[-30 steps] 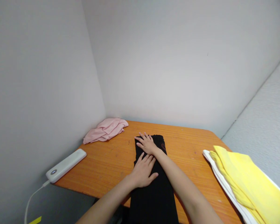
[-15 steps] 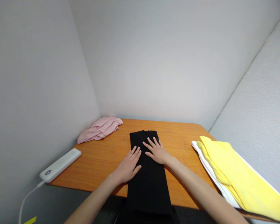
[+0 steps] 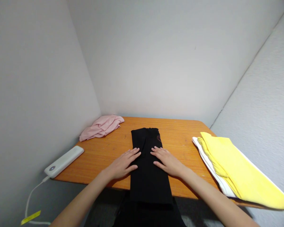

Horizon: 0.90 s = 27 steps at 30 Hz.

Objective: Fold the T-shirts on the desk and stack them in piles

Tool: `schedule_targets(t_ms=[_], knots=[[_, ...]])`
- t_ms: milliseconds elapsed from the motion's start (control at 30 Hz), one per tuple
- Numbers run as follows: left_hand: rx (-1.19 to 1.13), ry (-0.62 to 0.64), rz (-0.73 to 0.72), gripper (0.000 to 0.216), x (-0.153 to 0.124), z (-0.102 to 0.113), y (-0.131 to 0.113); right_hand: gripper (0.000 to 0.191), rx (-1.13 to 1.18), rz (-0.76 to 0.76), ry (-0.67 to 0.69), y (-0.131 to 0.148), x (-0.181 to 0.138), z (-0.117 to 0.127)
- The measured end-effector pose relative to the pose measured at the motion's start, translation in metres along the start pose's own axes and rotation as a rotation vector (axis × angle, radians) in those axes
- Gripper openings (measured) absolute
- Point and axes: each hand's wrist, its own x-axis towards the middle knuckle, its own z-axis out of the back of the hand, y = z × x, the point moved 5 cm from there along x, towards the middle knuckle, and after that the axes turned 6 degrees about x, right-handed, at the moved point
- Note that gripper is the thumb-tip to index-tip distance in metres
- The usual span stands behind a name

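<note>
The left hand point(image 3: 125, 164) and right hand point(image 3: 167, 161) lie palm-down and unclenched, grasping nothing, on the left and right sides of a folded black garment point(image 3: 148, 186), seemingly to keep it smooth where it overhangs the wooden table's point(image 3: 180, 135) near edge.

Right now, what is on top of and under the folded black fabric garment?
The left hand and right hand rest fingers on the black garment. Its far part lies on the orange wooden table; what it covers is hidden.
</note>
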Motion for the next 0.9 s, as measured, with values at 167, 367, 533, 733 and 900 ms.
schedule_targets(t_ms=[167,367,533,733,900], knots=[[0.032,0.123,-0.145,0.117,-0.021,-0.015,-0.031,0.056,0.020,-0.005,0.105,0.022,-0.053,0.000],[0.305,0.068,-0.090,0.118,-0.044,-0.028,-0.059,0.074,-0.013,0.058,0.135,0.050,-0.117,0.012],[0.499,-0.104,-0.072,0.089,-0.046,-0.049,-0.061,0.084,-0.226,0.134,0.054,0.053,-0.136,-0.003],[0.416,-0.150,-0.066,0.095,-0.049,-0.055,-0.062,0.064,-0.425,0.212,-0.157,0.039,-0.136,-0.029],[0.174,-0.138,-0.084,0.067,-0.050,-0.035,-0.069,0.051,-0.178,0.161,-0.183,0.045,-0.128,-0.021]])
